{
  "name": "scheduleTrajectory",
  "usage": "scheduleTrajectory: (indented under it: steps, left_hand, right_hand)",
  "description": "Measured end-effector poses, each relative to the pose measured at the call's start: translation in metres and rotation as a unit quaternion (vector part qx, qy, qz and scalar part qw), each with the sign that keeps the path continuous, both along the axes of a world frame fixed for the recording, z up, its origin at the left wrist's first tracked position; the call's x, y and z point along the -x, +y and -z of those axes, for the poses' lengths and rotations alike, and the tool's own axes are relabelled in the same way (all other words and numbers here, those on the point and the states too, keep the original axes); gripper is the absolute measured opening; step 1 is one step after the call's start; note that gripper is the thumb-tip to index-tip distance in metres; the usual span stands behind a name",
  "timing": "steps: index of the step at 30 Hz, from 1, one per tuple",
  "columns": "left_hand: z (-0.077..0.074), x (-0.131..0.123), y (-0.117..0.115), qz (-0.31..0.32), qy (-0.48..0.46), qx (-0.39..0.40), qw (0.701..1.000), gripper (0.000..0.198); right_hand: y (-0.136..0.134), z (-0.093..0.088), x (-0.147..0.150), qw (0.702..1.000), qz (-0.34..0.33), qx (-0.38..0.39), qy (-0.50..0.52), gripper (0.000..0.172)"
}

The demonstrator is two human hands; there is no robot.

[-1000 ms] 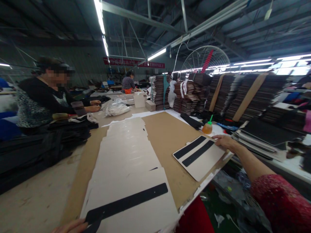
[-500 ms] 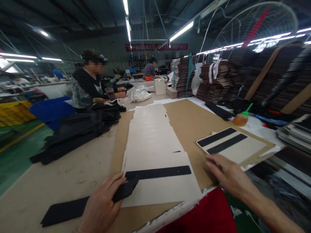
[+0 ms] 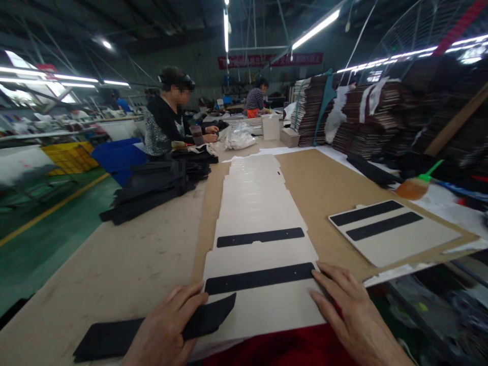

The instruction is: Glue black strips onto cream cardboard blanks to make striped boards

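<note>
A long row of overlapping white card sheets (image 3: pixel 259 203) runs down a brown cardboard sheet (image 3: pixel 324 188). The nearest white sheet (image 3: pixel 263 310) carries a black strip (image 3: pixel 263 278); another black strip (image 3: pixel 261 237) lies just beyond it. My left hand (image 3: pixel 165 325) rests with fingers laid over a loose black strip (image 3: pixel 125 335) at the sheet's left edge. My right hand (image 3: pixel 351 310) lies flat, fingers spread, at the right end of the near black strip. To the right lies a white sheet with two black strips (image 3: pixel 392 231).
An orange glue bottle with green cap (image 3: pixel 414 187) stands at the right. Tall dark stacks (image 3: pixel 377 117) line the far right. A pile of black strips (image 3: pixel 152 188) lies at the left. A seated person (image 3: pixel 168 119) works beyond it; another person (image 3: pixel 256 99) sits farther back.
My view swung left and down. My right hand came from the two-strip sheet to the near sheet's right edge. A second black strip is now visible on the row.
</note>
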State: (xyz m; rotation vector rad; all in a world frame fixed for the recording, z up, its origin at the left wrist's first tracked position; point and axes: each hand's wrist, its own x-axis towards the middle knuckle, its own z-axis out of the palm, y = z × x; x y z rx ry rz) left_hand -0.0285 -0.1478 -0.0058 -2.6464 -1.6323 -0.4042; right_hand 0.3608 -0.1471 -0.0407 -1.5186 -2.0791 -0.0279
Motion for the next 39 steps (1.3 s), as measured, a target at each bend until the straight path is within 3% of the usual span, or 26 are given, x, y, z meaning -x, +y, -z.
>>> scheduleTrajectory:
  steps: [3, 6, 9, 13, 15, 17, 19, 22, 27, 32, 36, 39]
  left_hand:
    - [-0.020, 0.001, -0.013, -0.074, -0.008, 0.101, 0.992, 0.049]
    - [-0.050, -0.012, -0.023, -0.155, -0.058, 0.203, 0.965, 0.029]
    - [-0.070, -0.036, -0.030, -0.165, -0.175, 0.303, 0.922, 0.042]
    - [-0.065, -0.071, -0.027, -0.121, -0.357, 0.495, 0.782, 0.054]
    - [-0.055, -0.084, -0.021, -0.094, -0.427, 0.540, 0.719, 0.052]
    - [-0.046, -0.093, -0.015, -0.079, -0.481, 0.539, 0.687, 0.052]
    - [-0.040, -0.100, -0.011, -0.072, -0.502, 0.520, 0.688, 0.054]
    - [-0.035, -0.108, -0.010, -0.075, -0.491, 0.490, 0.716, 0.063]
    - [-0.030, -0.118, -0.010, -0.121, -0.475, 0.465, 0.738, 0.058]
    - [-0.028, -0.126, -0.009, -0.156, -0.466, 0.479, 0.728, 0.044]
    - [-0.032, -0.130, -0.010, -0.153, -0.478, 0.475, 0.722, 0.045]
    - [-0.033, -0.130, -0.010, -0.160, -0.490, 0.475, 0.713, 0.052]
  right_hand:
    - [-0.001, -0.002, 0.007, 1.000, -0.005, -0.027, 0.009, 0.035]
    - [0.001, -0.017, 0.011, 0.996, -0.018, -0.069, 0.058, 0.030]
    - [0.000, -0.040, 0.026, 0.985, -0.075, -0.036, 0.152, 0.017]
    - [-0.003, -0.064, 0.064, 0.942, -0.128, 0.147, 0.272, 0.022]
    - [-0.003, -0.068, 0.084, 0.920, -0.126, 0.197, 0.316, 0.020]
    - [-0.001, -0.069, 0.099, 0.903, -0.126, 0.222, 0.346, 0.029]
    - [0.000, -0.069, 0.108, 0.893, -0.145, 0.239, 0.353, 0.036]
    - [-0.001, -0.067, 0.114, 0.904, -0.177, 0.217, 0.324, 0.037]
    - [-0.009, -0.053, 0.117, 0.956, -0.154, 0.066, 0.239, 0.040]
    - [-0.013, -0.037, 0.117, 0.982, -0.108, -0.085, 0.126, 0.042]
    - [-0.013, -0.035, 0.116, 0.981, -0.102, -0.091, 0.140, 0.041]
    - [-0.016, -0.044, 0.117, 0.959, -0.118, -0.040, 0.255, 0.034]
